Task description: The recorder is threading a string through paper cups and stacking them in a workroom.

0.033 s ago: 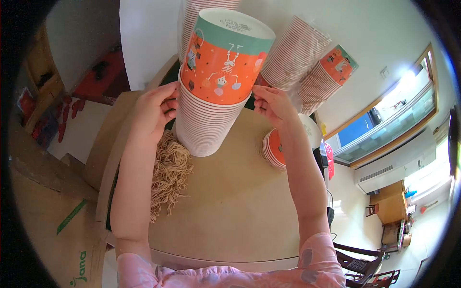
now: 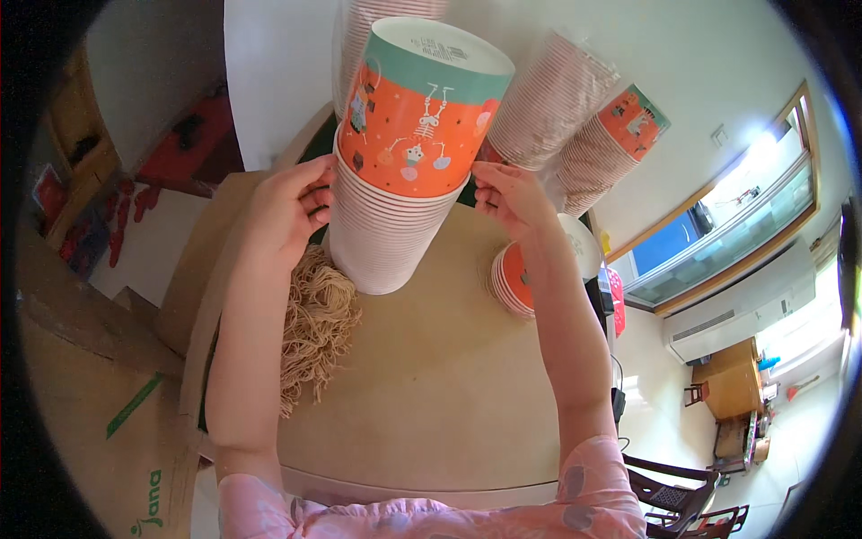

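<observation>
A tall stack of upside-down paper cups [image 2: 395,225] stands on the tabletop, its white rims packed closely one over another. The top cup [image 2: 417,135] shows its full orange side with a green band and printed skeleton figures; its white base faces up. My left hand [image 2: 292,208] has its curled fingers at the left edge of the stack, by the top cup's rim. On the opposite side, thumb and fingers of my right hand [image 2: 510,199] pinch at the same rim. A bundle of beige string [image 2: 319,328] lies beside the stack's foot, under my left forearm.
Right of the stack sits a short stack of orange cups [image 2: 512,278], partly behind my right forearm. Plastic-wrapped cup stacks [image 2: 552,99] stand at the back. A cardboard box [image 2: 99,431] is at lower left, and a dark chair [image 2: 669,490] at lower right beyond the table [image 2: 431,404].
</observation>
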`<state>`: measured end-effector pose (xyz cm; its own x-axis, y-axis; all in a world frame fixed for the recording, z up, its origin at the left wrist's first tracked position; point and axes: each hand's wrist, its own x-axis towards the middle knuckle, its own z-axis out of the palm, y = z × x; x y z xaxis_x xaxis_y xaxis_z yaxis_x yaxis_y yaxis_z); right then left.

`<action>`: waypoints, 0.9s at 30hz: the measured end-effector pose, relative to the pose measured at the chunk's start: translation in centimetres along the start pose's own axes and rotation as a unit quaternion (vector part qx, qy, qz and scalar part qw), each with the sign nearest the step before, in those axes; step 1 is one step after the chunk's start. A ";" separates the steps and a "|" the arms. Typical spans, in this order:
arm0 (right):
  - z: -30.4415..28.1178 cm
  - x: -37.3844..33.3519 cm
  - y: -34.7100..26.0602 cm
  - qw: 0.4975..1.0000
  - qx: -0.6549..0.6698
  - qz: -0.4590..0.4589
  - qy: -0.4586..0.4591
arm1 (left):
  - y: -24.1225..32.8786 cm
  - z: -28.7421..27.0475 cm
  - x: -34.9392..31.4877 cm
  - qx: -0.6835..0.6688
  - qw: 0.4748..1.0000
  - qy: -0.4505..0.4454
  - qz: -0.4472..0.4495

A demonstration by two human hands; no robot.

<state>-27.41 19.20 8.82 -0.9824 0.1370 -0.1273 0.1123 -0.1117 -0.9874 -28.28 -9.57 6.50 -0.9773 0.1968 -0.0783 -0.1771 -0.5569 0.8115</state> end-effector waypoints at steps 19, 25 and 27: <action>-0.6 0.1 -0.9 1.000 -0.001 0.028 -0.009 | 0.4 1.0 2.6 0.148 0.987 0.054 0.026; -0.1 0.9 -1.7 0.997 -0.082 0.002 -0.001 | 3.5 0.0 4.9 0.250 0.966 0.059 0.001; 0.1 1.1 -2.3 0.997 -0.077 0.030 0.003 | 4.6 0.1 5.5 0.264 0.961 0.022 -0.076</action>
<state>-28.75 19.46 10.94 -0.9722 0.1406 -0.1870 0.1933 0.0317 -0.9806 -34.47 -10.96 9.86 -0.9510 0.2019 -0.2342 -0.2462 -0.0359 0.9686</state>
